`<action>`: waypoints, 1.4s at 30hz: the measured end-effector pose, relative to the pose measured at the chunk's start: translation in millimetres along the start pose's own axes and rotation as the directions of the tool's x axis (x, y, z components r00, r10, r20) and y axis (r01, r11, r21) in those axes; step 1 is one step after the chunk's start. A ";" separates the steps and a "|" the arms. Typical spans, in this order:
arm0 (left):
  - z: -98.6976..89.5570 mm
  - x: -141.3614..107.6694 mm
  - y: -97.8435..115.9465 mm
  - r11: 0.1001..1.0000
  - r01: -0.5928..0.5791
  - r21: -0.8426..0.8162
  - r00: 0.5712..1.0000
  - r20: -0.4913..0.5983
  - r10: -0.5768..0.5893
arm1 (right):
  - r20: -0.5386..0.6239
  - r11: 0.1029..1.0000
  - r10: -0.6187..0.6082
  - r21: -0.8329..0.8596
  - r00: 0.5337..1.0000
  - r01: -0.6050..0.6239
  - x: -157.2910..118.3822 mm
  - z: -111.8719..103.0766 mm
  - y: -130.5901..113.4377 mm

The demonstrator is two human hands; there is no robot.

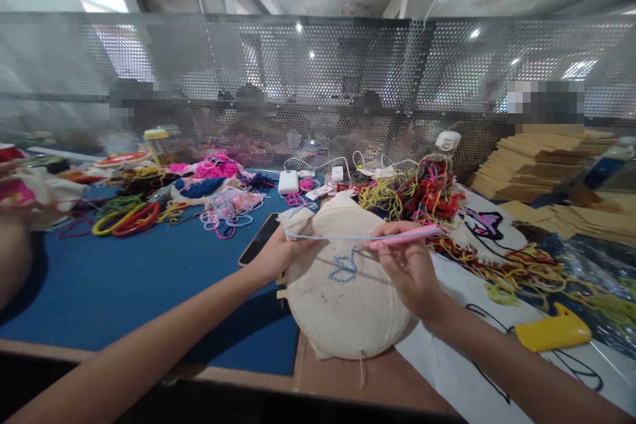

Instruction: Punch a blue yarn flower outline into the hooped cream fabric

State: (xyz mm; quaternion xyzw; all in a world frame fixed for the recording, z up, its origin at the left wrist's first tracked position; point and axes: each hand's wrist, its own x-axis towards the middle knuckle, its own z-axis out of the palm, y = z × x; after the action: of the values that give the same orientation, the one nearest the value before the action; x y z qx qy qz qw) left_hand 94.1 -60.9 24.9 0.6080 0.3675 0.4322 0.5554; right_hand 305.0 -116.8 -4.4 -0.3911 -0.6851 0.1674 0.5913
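A round hoop with cream cloth [342,318] stands tilted at the table's front edge, a small blue stitched outline near its middle. My left hand [283,252] is closed on the hoop's upper left rim and the bunched cloth there. In my right hand [410,271] is a pink punch needle pen [412,234], its tip close to the cloth just right of the blue stitches. Light blue yarn [332,238] runs across the hoop from the left hand's side to the pen.
A dark phone [261,238] lies behind the left hand. Scissors with red and yellow handles [136,220] and yarn piles [223,205] sit at left. More yarn [427,192], brown envelopes [527,162], a yellow tool [554,331] and white paper [447,351] are right. Another person's arm shows far left.
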 end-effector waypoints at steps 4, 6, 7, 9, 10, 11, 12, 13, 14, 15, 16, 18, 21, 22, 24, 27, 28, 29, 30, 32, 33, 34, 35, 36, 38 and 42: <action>1.7 -2.0 3.7 0.999 0.027 0.036 0.999 -0.034 -0.026 | 0.050 0.985 -0.081 -0.147 0.995 0.087 0.3 -0.7 -3.2; 2.1 -2.7 4.2 0.999 0.046 0.008 0.998 -0.038 -0.045 | 0.081 0.963 -0.118 -0.232 0.990 0.134 0.3 0.5 -4.7; 2.1 -3.0 3.9 0.998 0.054 -0.013 0.998 -0.037 -0.055 | 0.102 0.949 -0.135 -0.272 0.986 0.158 0.3 1.5 -5.2; 1.7 -3.6 2.9 0.997 0.071 -0.038 0.997 -0.019 -0.072 | 0.155 0.918 -0.172 -0.333 0.973 0.215 0.5 3.8 -5.6; 1.4 -3.8 2.3 0.997 0.071 -0.038 0.997 -0.011 -0.071 | 0.178 0.903 -0.190 -0.353 0.966 0.243 0.6 4.8 -5.7; 1.1 -3.9 1.8 0.997 0.067 -0.033 0.998 -0.006 -0.067 | 0.190 0.893 -0.206 -0.365 0.960 0.264 0.8 5.6 -5.8; 0.8 -3.9 1.3 0.998 0.062 -0.028 0.998 -0.005 -0.062 | 0.196 0.891 -0.208 -0.367 0.958 0.268 1.0 5.9 -6.0; 0.6 -3.8 0.9 0.998 0.062 -0.023 0.998 -0.005 -0.062 | 0.196 0.897 -0.190 -0.363 0.962 0.251 1.2 5.8 -6.1; 0.6 -3.6 0.6 0.997 0.068 -0.020 0.998 -0.004 -0.068 | 0.185 0.910 -0.158 -0.354 0.970 0.216 1.3 5.4 -6.1; 0.6 -3.2 0.4 0.997 0.075 -0.021 0.997 -0.006 -0.076 | 0.168 0.928 -0.119 -0.333 0.979 0.170 1.3 4.7 -6.0; 0.8 -2.7 0.2 0.996 0.081 -0.024 0.997 -0.007 -0.081 | 0.145 0.948 -0.078 -0.294 0.986 0.118 1.2 3.8 -5.7; 1.4 -1.6 0.0 0.996 0.085 -0.031 0.996 -0.015 -0.086 | 0.090 0.985 -0.007 -0.170 0.996 0.022 0.5 2.3 -4.3; 2.0 -0.3 -0.6 0.996 0.085 -0.027 0.996 -0.034 -0.086 | 0.035 0.999 0.036 0.014 0.999 -0.037 -0.7 1.5 -1.3; 2.0 -0.2 -0.8 0.996 0.085 -0.023 0.996 -0.036 -0.086 | 0.026 0.998 0.038 0.040 0.999 -0.039 -1.1 1.6 -0.5; 1.6 0.0 -1.5 0.996 0.083 -0.017 0.996 -0.031 -0.083 | 0.014 0.998 0.036 0.052 0.999 -0.037 -1.7 2.0 0.5; 0.6 0.0 -2.8 0.996 0.088 -0.029 0.996 -0.017 -0.088 | 0.005 0.999 0.035 0.027 0.999 -0.035 -2.1 1.9 0.7; 0.4 0.0 -3.1 0.995 0.091 -0.035 0.996 -0.013 -0.091 | 0.005 0.999 0.035 0.021 0.999 -0.035 -2.2 1.6 0.7; 0.3 0.0 -3.4 0.995 0.092 -0.040 0.996 -0.010 -0.092 | 0.004 0.999 0.035 0.022 0.999 -0.035 -2.2 1.3 0.6; 0.3 0.1 -3.5 0.995 0.091 -0.043 0.996 -0.009 -0.092 | 0.003 0.999 0.036 0.027 0.999 -0.036 -2.3 0.9 0.7; 0.5 0.2 -3.7 0.996 0.085 -0.040 0.996 -0.009 -0.086 | 0.008 0.998 0.041 0.039 0.999 -0.041 -2.6 0.3 1.0; 0.6 0.3 -3.8 0.996 0.080 -0.039 0.997 -0.011 -0.080 | 0.011 0.998 0.043 0.039 0.999 -0.043 -2.8 0.1 1.3; 0.6 0.4 -3.8 0.996 0.076 -0.038 0.997 -0.010 -0.076 | 0.016 0.998 0.042 0.036 0.999 -0.042 -3.0 0.0 1.6; 0.6 0.5 -3.8 0.996 0.075 -0.038 0.997 -0.010 -0.075 | 0.019 0.999 0.038 0.031 0.999 -0.038 -3.3 0.0 2.0; 0.5 0.6 -3.9 0.996 0.077 -0.039 0.997 -0.009 -0.077 | 0.023 0.999 0.035 0.024 0.999 -0.035 -3.5 0.1 2.3; 0.3 0.8 -4.2 0.996 0.080 -0.047 0.997 -0.007 -0.080 | 0.036 0.999 0.032 -0.002 0.999 -0.032 -3.5 0.6 2.6; 0.1 0.6 -6.0 0.995 0.067 -0.071 0.998 -0.005 -0.068 | 0.084 0.980 -0.004 -0.196 0.996 0.021 -1.4 1.9 -0.5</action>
State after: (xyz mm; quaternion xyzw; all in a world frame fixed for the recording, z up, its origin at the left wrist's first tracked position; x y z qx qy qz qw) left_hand 94.6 -59.7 19.0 0.5735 0.3743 0.4283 0.5895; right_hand 303.1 -117.8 -5.4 -0.4359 -0.7249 0.1114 0.5216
